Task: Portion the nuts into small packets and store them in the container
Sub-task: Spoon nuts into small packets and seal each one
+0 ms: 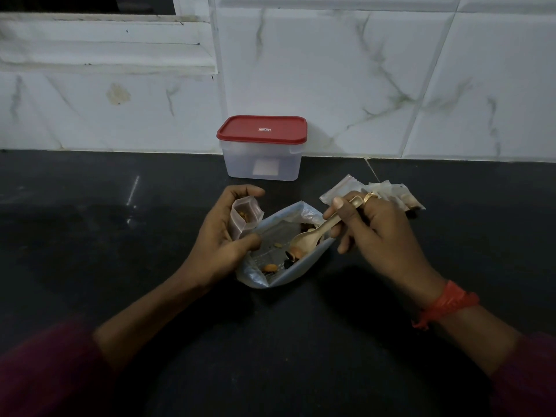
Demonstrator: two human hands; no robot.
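My left hand [216,233] holds a small clear packet [243,216] upright, its mouth open with a few nuts inside. A larger open plastic bag [270,254] lies on the dark counter between my hands, with a few nuts [270,267] left in it. My right hand [376,230] grips a pale spoon [313,236] whose bowl dips into the bag. A clear container with a red lid [261,129] stands shut at the back against the wall. More small packets [388,191] lie behind my right hand, some holding nuts.
The black counter [90,236] stretches to both sides and meets a white marble-tiled wall [391,85]. A white window frame [105,43] sits at the upper left.
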